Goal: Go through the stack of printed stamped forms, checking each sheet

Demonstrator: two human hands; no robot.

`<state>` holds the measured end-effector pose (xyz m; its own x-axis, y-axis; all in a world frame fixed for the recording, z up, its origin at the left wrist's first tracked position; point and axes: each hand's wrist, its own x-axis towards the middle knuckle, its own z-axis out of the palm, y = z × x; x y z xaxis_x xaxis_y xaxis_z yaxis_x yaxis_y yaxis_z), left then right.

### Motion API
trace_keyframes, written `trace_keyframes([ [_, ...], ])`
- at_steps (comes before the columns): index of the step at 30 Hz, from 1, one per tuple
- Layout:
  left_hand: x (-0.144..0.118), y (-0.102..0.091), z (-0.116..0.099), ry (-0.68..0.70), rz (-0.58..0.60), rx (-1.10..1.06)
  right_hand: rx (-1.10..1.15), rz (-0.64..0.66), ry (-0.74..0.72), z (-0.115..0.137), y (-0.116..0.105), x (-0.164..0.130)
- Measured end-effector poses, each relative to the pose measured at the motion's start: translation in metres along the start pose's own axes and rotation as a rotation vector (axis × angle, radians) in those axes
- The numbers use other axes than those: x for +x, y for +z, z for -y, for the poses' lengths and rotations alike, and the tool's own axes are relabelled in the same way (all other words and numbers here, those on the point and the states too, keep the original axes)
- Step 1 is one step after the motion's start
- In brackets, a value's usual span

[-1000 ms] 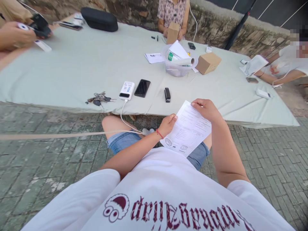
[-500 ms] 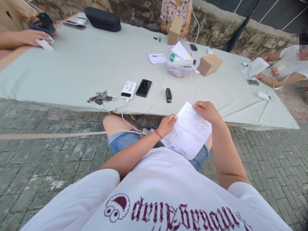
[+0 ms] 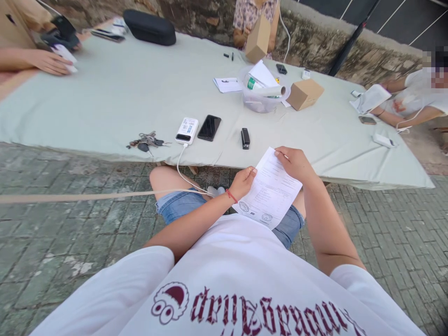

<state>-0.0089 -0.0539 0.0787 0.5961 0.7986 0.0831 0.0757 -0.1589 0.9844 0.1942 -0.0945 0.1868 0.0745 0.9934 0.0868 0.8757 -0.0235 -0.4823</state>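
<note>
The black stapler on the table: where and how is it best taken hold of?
Probably by the middle of the stapler, pinching its two long sides, coming from the near table edge: it is long and narrow, with one short end facing that edge.

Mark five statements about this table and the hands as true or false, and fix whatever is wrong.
1. The left hand and right hand both hold the printed sheet. True.
2. The black phone lies between the white power bank and the black stapler. True.
3. The white cable plugs into that phone. False: it plugs into the power bank.
4. The keys lie left of the power bank. True.
5. The stapler sits inside the plastic tub. False: it lies on the tablecloth.
</note>
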Motion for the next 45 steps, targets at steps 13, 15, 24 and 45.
trace_keyframes([
  [13, -0.004, -0.006, -0.007, 0.035, 0.036, 0.044, 0.306, -0.131, 0.191, -0.001, 0.000, 0.003],
  [15, -0.008, -0.008, -0.004, 0.050, 0.049, 0.080, 0.382, -0.187, 0.250, -0.007, -0.005, 0.002],
  [24, -0.019, -0.015, -0.004, 0.121, 0.054, 0.189, 0.609, -0.235, 0.340, -0.040, -0.004, 0.005],
  [45, -0.017, -0.049, 0.001, -0.071, 0.075, 0.047, 0.532, -0.400, 0.278, -0.069, -0.013, 0.011],
])
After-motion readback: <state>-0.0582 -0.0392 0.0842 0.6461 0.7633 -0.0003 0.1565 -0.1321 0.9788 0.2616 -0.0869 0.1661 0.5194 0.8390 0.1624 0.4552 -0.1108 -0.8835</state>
